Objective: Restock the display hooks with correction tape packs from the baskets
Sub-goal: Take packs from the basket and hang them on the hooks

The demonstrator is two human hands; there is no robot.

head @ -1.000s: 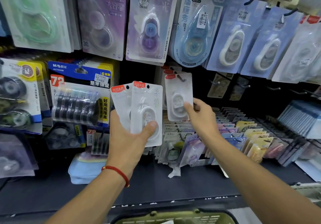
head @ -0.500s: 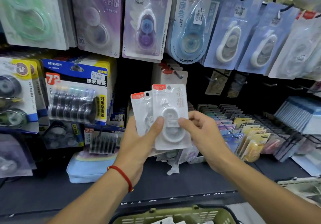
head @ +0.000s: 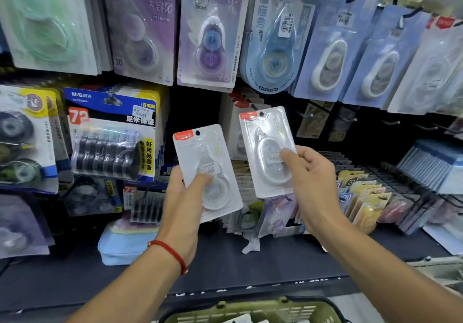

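While each hand grips a white pack | left hand (head: 184, 204) | right hand (head: 309, 184) | label "72" (head: 78, 116)

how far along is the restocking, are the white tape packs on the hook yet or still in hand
Partly done. A few matching white packs already hang on the hook behind. In hand: the right hand holds one white pack raised toward that hook, and the left hand grips another white pack. Left: hanging both, plus whatever remains in the green basket, where more white packaging shows.
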